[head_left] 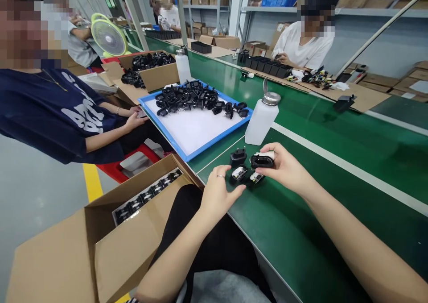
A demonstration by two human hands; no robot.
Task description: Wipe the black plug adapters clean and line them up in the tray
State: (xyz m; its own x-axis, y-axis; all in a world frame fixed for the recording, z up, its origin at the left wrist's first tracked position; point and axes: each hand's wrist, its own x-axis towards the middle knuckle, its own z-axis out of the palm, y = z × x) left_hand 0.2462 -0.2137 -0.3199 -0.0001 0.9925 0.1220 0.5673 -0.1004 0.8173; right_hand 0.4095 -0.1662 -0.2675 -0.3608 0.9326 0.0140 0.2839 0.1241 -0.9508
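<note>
We work at a green workbench [310,205]. Left of the workbench stands a cardboard box [100,245] holding rows of black parts, which are too small to make out. On the workbench, a blue-rimmed tray [163,132] carries a heap of black plug adapters [190,98], and a white dispenser bottle [261,115] stands just beside it.

Nearest us on the workbench are a black plug adapter [238,156] and two open adapter housings [239,174] showing white inner parts. Our right hand [287,169] is half closed on a black adapter housing [262,161], with the fingers hiding part of it. Our left hand [219,196] is open, palm down, and holds nothing. We cannot tell whether its fingertips touch the open adapter housings.
</note>
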